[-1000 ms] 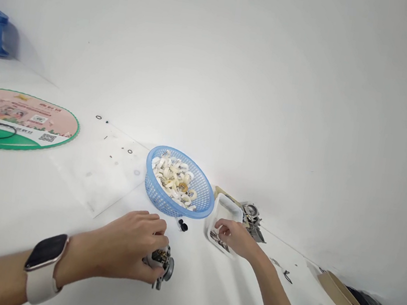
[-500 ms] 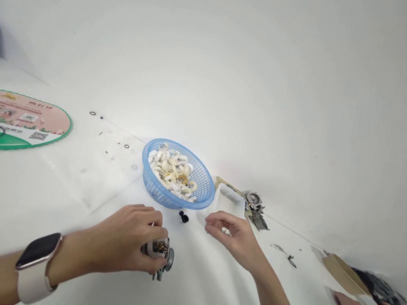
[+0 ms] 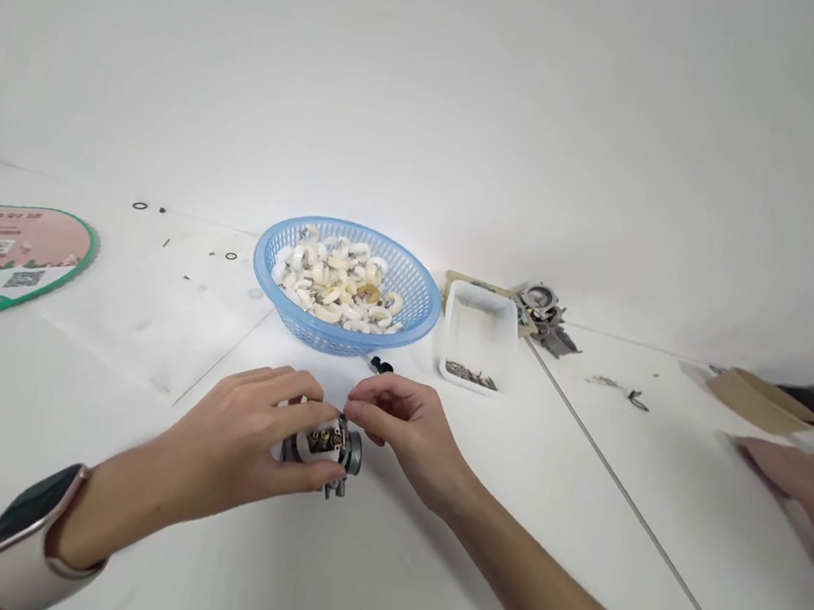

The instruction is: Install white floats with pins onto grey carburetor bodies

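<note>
My left hand (image 3: 252,440) is wrapped round a small grey metal part (image 3: 354,453) with a white ring and brass pieces inside, holding it on the white table. Thumb and fingertips of my right hand (image 3: 405,426) are pinched together at the upper right edge of that metal part; whatever they hold is too small to make out. Just beyond my right hand lies a small black piece (image 3: 381,366). Behind the hands stands a blue basket (image 3: 327,336) full of white and yellowish rings (image 3: 342,281).
A white tray (image 3: 479,330) with thin metal pins (image 3: 471,375) stands right of the basket, with grey metal parts (image 3: 546,315) behind it. A green-edged fan (image 3: 21,251) lies left. Another person's hand (image 3: 799,476) rests at the right.
My right hand has moved left from beside the tray to the metal part, its fingertips now closed together. The view has shifted, and pins in the tray now show.
</note>
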Motion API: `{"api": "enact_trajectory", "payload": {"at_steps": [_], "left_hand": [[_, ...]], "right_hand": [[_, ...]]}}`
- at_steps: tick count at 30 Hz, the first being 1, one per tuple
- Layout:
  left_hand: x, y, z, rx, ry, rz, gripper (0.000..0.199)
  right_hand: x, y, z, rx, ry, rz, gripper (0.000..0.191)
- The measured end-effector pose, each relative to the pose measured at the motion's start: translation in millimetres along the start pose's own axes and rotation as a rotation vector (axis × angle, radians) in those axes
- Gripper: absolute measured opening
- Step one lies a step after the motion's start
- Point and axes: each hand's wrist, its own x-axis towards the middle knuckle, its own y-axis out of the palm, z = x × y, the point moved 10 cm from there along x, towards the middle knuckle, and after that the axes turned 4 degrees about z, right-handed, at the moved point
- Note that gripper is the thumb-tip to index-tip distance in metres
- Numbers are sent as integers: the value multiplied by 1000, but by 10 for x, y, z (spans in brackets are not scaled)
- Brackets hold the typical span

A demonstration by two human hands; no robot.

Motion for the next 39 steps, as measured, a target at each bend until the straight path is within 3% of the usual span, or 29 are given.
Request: {"api": "enact_trajectory", "payload": {"at_steps": [13, 20, 29, 34, 39], "left_hand": [[-47, 34, 47, -54, -34, 40, 26], [-61, 90, 63, -76, -81, 115, 30], [-43, 203, 178, -265, -349, 332, 28], [-38, 152, 182, -273, -359, 394, 30], [-48, 152, 205, -266, -326, 376, 26]], "right_hand": [[-50, 104, -133, 180, 95, 40, 17], [-78, 88, -11, 70, 4, 19, 13], [-75, 93, -89, 37, 27, 69, 17], [-71, 82, -75, 49, 14, 54, 14], [-76, 84, -57, 33, 2, 54, 13]]}}
